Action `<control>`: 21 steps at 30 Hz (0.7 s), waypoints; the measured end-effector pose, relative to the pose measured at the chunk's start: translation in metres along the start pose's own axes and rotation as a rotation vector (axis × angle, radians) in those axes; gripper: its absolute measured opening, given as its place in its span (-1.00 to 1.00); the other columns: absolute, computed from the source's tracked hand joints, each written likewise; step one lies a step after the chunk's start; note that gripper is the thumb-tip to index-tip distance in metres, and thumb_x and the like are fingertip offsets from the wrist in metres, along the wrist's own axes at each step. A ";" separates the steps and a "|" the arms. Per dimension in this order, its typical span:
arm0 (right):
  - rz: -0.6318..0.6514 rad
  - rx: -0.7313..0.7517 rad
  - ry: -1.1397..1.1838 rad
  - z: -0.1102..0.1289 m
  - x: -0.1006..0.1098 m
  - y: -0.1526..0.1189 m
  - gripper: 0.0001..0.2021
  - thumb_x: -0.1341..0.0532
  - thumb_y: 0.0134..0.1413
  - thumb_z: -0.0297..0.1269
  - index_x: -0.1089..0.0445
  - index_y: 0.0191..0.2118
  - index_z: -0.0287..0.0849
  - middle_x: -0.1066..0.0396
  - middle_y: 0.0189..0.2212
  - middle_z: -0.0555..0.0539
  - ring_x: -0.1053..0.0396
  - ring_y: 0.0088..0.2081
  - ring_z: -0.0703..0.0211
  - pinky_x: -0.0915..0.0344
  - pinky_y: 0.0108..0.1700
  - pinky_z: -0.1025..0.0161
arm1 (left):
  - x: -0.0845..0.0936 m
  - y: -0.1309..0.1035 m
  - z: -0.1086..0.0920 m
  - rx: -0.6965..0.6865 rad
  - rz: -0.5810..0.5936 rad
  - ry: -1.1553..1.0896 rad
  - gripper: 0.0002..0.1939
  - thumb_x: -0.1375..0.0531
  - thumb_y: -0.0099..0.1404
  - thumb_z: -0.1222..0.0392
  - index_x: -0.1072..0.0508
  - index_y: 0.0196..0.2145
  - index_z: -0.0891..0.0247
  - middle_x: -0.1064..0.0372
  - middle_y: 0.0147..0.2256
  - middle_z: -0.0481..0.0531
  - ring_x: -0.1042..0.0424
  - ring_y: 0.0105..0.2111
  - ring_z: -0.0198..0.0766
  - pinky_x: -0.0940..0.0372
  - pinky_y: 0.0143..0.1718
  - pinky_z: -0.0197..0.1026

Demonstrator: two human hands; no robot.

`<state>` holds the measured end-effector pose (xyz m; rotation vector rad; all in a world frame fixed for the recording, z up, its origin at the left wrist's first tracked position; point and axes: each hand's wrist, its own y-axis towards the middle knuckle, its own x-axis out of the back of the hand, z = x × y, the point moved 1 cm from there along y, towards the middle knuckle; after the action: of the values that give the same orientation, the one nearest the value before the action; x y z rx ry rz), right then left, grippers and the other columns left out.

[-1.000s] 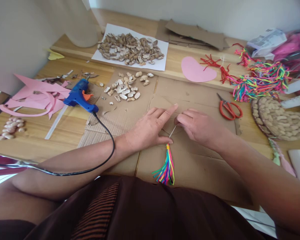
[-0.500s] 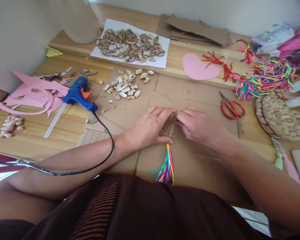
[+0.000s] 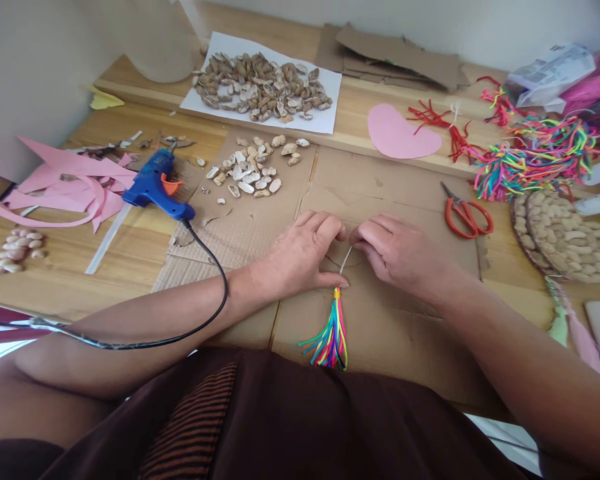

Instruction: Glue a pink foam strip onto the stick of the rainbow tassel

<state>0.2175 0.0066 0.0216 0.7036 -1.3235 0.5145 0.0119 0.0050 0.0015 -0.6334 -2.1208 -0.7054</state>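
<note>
A multicoloured tassel (image 3: pixel 334 330) with a yellow band at its top lies on the brown cardboard (image 3: pixel 380 313), close to my body. A thin pale string (image 3: pixel 346 260) runs up from it to my right hand (image 3: pixel 393 247), whose thumb and fingertips are pinched on it. My left hand (image 3: pixel 305 257) rests just left of the string, its thumb stretched out by the tassel's top and its other fingers bent. Whether the left fingers hold a thread is too small to tell. A small gap separates the two hands' fingertips.
Left are a blue glue gun (image 3: pixel 155 187), its black cable (image 3: pixel 215 250) over my left forearm, and pink paper scraps (image 3: pixel 65 193). Peanut shells (image 3: pixel 253 167) lie ahead. Red-handled scissors (image 3: pixel 466 217), a pile of colourful tassels (image 3: pixel 535 160) and a woven-looking peanut disc (image 3: pixel 570 237) are right.
The fingertips of my two hands have moved slightly apart. My right hand still pinches the string, and the tassel lies in nearly the same place.
</note>
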 end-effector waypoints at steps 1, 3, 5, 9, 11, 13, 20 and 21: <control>0.003 -0.004 0.006 0.000 0.000 -0.001 -0.87 -0.09 0.27 -0.46 -0.37 -0.27 -0.21 -0.40 -0.40 -0.13 -0.30 -0.31 0.04 -0.21 -0.23 0.19 | 0.000 0.000 0.000 -0.002 0.000 0.003 -0.36 -0.50 0.02 -0.03 -0.27 -0.11 0.25 -0.38 -0.07 0.11 -0.33 -0.02 -0.04 -0.29 0.04 -0.03; 0.008 -0.013 0.010 0.000 0.001 -0.003 -0.87 -0.10 0.27 -0.45 -0.37 -0.28 -0.20 -0.40 -0.40 -0.13 -0.30 -0.31 0.04 -0.21 -0.23 0.19 | 0.000 0.000 -0.001 -0.006 -0.005 0.011 -0.37 -0.50 0.03 -0.04 -0.28 -0.12 0.26 -0.38 -0.07 0.12 -0.33 -0.03 -0.04 -0.29 0.04 -0.03; 0.007 -0.023 0.016 -0.001 0.002 -0.005 -0.88 -0.10 0.28 -0.44 -0.37 -0.27 -0.21 -0.40 -0.40 -0.14 -0.30 -0.31 0.04 -0.21 -0.24 0.19 | 0.000 0.000 -0.002 -0.005 -0.007 0.021 -0.37 -0.50 0.03 -0.05 -0.28 -0.12 0.27 -0.38 -0.08 0.12 -0.33 -0.03 -0.04 -0.29 0.03 -0.03; -0.003 -0.026 0.019 -0.001 0.001 -0.007 -0.88 -0.11 0.27 -0.45 -0.38 -0.27 -0.22 -0.40 -0.40 -0.14 -0.31 -0.31 0.03 -0.21 -0.24 0.19 | 0.000 0.000 -0.002 -0.009 -0.005 0.026 -0.37 -0.49 0.03 -0.07 -0.29 -0.13 0.27 -0.38 -0.07 0.13 -0.32 -0.04 -0.04 -0.28 0.03 -0.03; 0.002 -0.019 0.014 -0.001 0.000 -0.006 -0.88 -0.12 0.26 -0.46 -0.39 -0.28 -0.23 -0.40 -0.40 -0.15 -0.32 -0.30 0.02 -0.22 -0.23 0.18 | 0.000 0.000 -0.001 -0.010 -0.005 0.027 -0.38 -0.49 0.04 -0.07 -0.29 -0.13 0.27 -0.38 -0.07 0.13 -0.32 -0.04 -0.04 -0.28 0.04 -0.03; 0.011 -0.016 0.012 -0.001 -0.001 -0.005 -0.88 -0.11 0.26 -0.46 -0.40 -0.26 -0.24 -0.41 -0.39 -0.16 -0.33 -0.28 0.01 -0.23 -0.21 0.17 | 0.000 0.000 -0.001 -0.011 -0.004 0.028 -0.38 -0.49 0.04 -0.07 -0.29 -0.13 0.27 -0.38 -0.07 0.13 -0.32 -0.03 -0.04 -0.28 0.04 -0.03; 0.054 -0.038 0.030 0.001 -0.002 0.003 -0.85 -0.10 0.28 -0.45 -0.43 -0.22 -0.27 -0.43 -0.34 -0.19 -0.34 -0.25 -0.02 -0.26 -0.15 0.13 | 0.001 0.001 -0.002 0.003 0.019 0.011 -0.43 -0.49 0.05 -0.03 -0.30 -0.16 0.25 -0.38 -0.08 0.13 -0.33 -0.03 -0.04 -0.28 0.05 0.00; 0.058 -0.040 0.034 0.001 -0.002 0.003 -0.85 -0.10 0.27 -0.45 -0.42 -0.22 -0.27 -0.43 -0.35 -0.20 -0.34 -0.25 -0.03 -0.26 -0.15 0.13 | 0.001 0.001 -0.002 0.005 0.020 0.010 -0.43 -0.49 0.05 -0.03 -0.30 -0.17 0.25 -0.39 -0.08 0.13 -0.33 -0.03 -0.03 -0.28 0.05 0.00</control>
<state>0.2139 0.0082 0.0201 0.6225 -1.3222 0.5428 0.0132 0.0047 0.0034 -0.6465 -2.1036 -0.6901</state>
